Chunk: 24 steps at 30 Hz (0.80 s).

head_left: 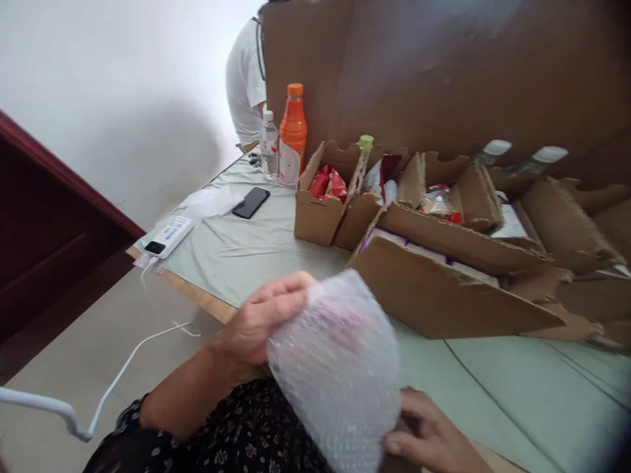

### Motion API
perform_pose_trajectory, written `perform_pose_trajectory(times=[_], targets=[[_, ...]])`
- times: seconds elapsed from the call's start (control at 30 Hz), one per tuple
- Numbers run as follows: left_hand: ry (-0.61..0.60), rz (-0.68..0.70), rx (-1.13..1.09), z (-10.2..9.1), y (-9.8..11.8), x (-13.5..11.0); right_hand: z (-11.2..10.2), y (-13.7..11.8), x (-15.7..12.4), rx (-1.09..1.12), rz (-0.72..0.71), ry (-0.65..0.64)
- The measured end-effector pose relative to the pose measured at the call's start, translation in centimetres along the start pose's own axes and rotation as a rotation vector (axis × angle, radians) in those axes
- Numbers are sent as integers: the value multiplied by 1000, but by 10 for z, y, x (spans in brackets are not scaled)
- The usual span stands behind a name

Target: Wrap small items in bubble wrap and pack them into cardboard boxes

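Note:
A translucent bubble wrap bag is held up over my lap, close to the table's front edge. Something pinkish shows faintly through its upper part, too blurred to name. My left hand grips the bag's upper left side, thumb on the front face and the other fingers partly behind it. Low on the opposite side, my right hand pinches the bag's lower right edge; some of those fingers are hidden behind it.
Cardboard bins with red packets and other packages line the table's back right. Left of them stand an orange bottle and a clear bottle. A phone and a white power strip lie leftward. A person is behind the cardboard.

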<state>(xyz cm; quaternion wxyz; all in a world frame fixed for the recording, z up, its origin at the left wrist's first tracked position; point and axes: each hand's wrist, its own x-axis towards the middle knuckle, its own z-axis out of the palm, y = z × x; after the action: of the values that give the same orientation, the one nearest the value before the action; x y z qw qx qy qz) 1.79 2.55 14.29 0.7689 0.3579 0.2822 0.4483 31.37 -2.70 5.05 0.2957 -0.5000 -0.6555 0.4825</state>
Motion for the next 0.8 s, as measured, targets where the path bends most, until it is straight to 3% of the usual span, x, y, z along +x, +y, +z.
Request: perform_pose_trajectory(times=[0.07,0.1,0.17,0.23,0.3,0.33,0.47,0.53,0.57,0.67,0.73,0.8], targets=[[174,121,270,-19,-3,-2,-37,3,-22,-8,141,-87],[266,179,443,-29,-10,-1,-54,4,-29,-52,194,-50],[404,260,805,-49,-33,8,-83,6,-34,-209,228,151],[451,328,1119,-66,-62,21,-100,15,-23,-358,223,251],[431,356,1363,-81,-87,33,-103,31,-7,-491,244,288],[421,355,1459,-87,-96,37,-100,40,0,-621,258,373],[494,449,1696,-94,-101,39,-62,54,2,-964,195,680],[412,557,1764,-82,-98,39,-34,46,-1,-957,80,734],[297,586,1798,-73,-99,40,-19,40,1,-938,7,705],[-136,517,1913,-48,-117,50,20,30,18,-901,-188,423],[-293,410,1989,-43,-133,57,32,37,23,-905,-216,264],[-333,344,2043,-47,-145,63,26,54,9,-922,-139,245]])
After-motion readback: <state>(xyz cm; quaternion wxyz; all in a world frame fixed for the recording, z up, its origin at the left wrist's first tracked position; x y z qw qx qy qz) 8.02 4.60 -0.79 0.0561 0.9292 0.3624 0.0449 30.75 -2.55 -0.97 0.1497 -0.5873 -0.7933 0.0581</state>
